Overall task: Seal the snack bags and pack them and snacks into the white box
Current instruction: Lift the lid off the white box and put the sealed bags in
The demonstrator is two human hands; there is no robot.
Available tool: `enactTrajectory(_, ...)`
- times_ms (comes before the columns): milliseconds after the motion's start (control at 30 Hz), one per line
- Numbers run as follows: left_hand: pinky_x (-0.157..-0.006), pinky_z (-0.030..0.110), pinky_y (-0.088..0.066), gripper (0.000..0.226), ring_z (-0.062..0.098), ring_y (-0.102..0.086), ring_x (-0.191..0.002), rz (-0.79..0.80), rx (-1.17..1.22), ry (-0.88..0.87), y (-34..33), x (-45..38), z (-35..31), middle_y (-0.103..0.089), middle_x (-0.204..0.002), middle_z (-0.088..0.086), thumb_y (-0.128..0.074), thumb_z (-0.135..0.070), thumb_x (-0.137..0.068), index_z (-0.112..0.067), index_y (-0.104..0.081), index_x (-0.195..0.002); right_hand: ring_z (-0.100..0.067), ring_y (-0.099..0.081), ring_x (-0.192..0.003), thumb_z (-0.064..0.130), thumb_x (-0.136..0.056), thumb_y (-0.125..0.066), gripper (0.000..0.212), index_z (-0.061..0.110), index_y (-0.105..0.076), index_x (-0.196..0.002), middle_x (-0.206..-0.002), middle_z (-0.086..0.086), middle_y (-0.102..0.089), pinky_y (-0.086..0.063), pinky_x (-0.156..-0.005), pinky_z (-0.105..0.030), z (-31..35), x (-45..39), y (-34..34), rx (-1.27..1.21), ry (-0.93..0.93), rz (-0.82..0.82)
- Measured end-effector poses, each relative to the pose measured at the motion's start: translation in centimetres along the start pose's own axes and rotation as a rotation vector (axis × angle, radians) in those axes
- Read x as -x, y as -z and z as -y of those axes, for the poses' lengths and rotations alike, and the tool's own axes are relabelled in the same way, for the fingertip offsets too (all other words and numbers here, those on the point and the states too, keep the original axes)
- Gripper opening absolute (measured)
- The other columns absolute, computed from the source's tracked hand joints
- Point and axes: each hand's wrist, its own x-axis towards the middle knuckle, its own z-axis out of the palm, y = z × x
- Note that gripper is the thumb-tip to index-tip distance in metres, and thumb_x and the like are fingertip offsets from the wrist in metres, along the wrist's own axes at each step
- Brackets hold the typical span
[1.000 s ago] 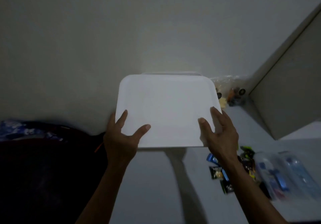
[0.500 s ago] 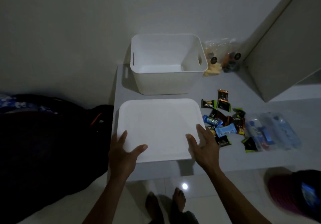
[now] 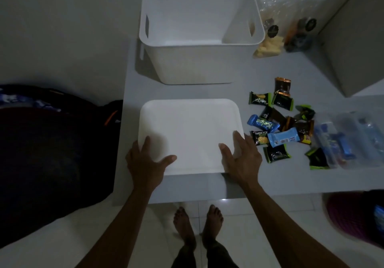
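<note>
The white box (image 3: 193, 64) stands open and empty at the back of the grey table (image 3: 270, 180). Its flat white lid (image 3: 190, 130) lies on the table in front of it. My left hand (image 3: 145, 161) grips the lid's near left corner, thumb on top. My right hand (image 3: 241, 157) holds the near right corner the same way. Several small wrapped snacks (image 3: 278, 122) are scattered right of the lid. Two clear snack bags (image 3: 286, 28) stand at the back right, beside the box. Clear bags with blue packets (image 3: 349, 141) lie at the far right.
A dark bag or cushion (image 3: 52, 153) sits left of the table. A grey cabinet side (image 3: 357, 39) rises at the back right. My bare feet (image 3: 197, 224) stand on the tiled floor below the table's front edge. A purple object (image 3: 353, 213) lies at the lower right.
Both hands brought the lid from up in front of the camera down onto the table in front of the box. The box's open inside came into view.
</note>
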Motion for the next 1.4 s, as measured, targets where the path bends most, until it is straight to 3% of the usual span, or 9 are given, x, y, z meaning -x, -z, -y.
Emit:
enactTrajectory(367,-0.113,0.05,-0.026,0.098,0.034,-0.017,-0.14,-0.01,-0.167,-0.023,-0.4,0.6,0.4,-0.021,-0.158,0.009,-0.07,-0.066,-0.07,-0.025,-0.031,-0.15,-0.028,-0.025,-0.147,0.064,-0.087,-0.041,0.073,0.018,-0.044,-0.144,-0.155,-0.012,-0.036,-0.027,-0.113,-0.055,-1.1,0.1,-0.6,0.138,0.033,0.077)
enactTrajectory(467,-0.114,0.05,-0.024,0.098,0.034,-0.014,-0.143,0.045,-0.151,-0.01,0.2,0.8,-0.2,-0.016,-0.159,0.009,-0.07,-0.066,-0.071,-0.026,-0.03,-0.151,-0.029,-0.024,-0.146,0.064,-0.088,-0.046,0.071,0.022,-0.041,-0.144,-0.155,-0.011,-0.034,-0.03,-0.112,-0.057,-0.7,-0.1,0.2,0.152,0.045,0.146)
enactTrajectory(567,-0.115,0.048,-0.024,0.098,0.033,-0.01,-0.145,0.09,-0.078,0.025,1.6,1.6,-1.4,-0.013,-0.16,0.008,-0.07,-0.066,-0.071,-0.027,-0.03,-0.151,-0.026,-0.021,-0.148,0.059,-0.09,-0.056,0.073,0.025,-0.034,-0.15,-0.16,-0.008,-0.025,-0.028,-0.114,-0.051,0.5,0.0,1.6,0.088,-0.016,0.2)
enactTrajectory(700,-0.111,0.049,-0.032,0.09,0.034,-0.021,-0.143,0.049,0.058,-0.043,4.2,2.9,-3.7,-0.028,-0.155,0.013,-0.077,-0.059,-0.069,-0.019,-0.044,-0.144,-0.028,-0.029,-0.144,0.048,-0.09,-0.064,0.073,0.019,-0.035,-0.15,-0.157,-0.01,-0.032,-0.031,-0.114,-0.046,3.7,0.6,4.9,-0.054,-0.061,0.159)
enactTrajectory(833,-0.112,0.047,-0.029,0.082,0.032,-0.028,-0.141,0.023,0.181,-0.136,6.5,3.6,-8.1,-0.037,-0.151,0.013,-0.077,-0.055,-0.072,-0.016,-0.051,-0.139,-0.024,-0.046,-0.133,0.041,-0.088,-0.07,0.067,0.016,-0.045,-0.145,-0.146,-0.007,-0.048,-0.042,-0.106,-0.036,6.1,0.1,9.2,-0.201,-0.037,0.111)
enactTrajectory(1067,-0.109,0.037,-0.031,0.069,0.024,-0.038,-0.135,0.028,0.315,-0.355,7.4,3.7,-19.0,-0.047,-0.144,0.007,-0.075,-0.049,-0.078,-0.016,-0.054,-0.135,-0.017,-0.057,-0.119,0.039,-0.087,-0.072,0.059,0.017,-0.054,-0.138,-0.137,-0.003,-0.058,-0.043,-0.091,-0.024,7.1,-4.2,17.4,-0.267,0.027,0.0)
enactTrajectory(1167,-0.107,0.035,-0.035,0.063,0.023,-0.045,-0.129,0.051,0.363,-0.443,6.2,3.6,-24.3,-0.053,-0.137,0.007,-0.076,-0.044,-0.079,-0.015,-0.056,-0.131,-0.016,-0.062,-0.114,0.041,-0.087,-0.07,0.053,0.021,-0.058,-0.134,-0.129,0.001,-0.064,-0.045,-0.089,-0.023,6.2,-7.0,20.3,-0.267,0.039,-0.025)
enactTrajectory(1267,-0.105,0.035,-0.04,0.059,0.021,-0.049,-0.125,0.072,0.392,-0.488,4.0,3.2,-29.6,-0.055,-0.134,0.005,-0.074,-0.042,-0.081,-0.016,-0.057,-0.131,-0.011,-0.066,-0.101,0.04,-0.087,-0.071,0.047,0.02,-0.062,-0.128,-0.117,0.003,-0.069,-0.054,-0.087,-0.03,5.0,-11.0,22.9,-0.317,0.03,-0.018)
enactTrajectory(1400,-0.097,0.028,-0.042,0.055,0.014,-0.052,-0.12,0.085,0.433,-0.5,-0.1,1.7,-36.5,-0.055,-0.132,-0.001,-0.071,-0.044,-0.083,-0.021,-0.056,-0.131,-0.003,-0.066,-0.09,0.038,-0.088,-0.07,0.039,0.019,-0.067,-0.122,-0.107,0.004,-0.07,-0.052,-0.077,-0.02,2.2,-18.2,25.9,-0.332,0.011,0.04)
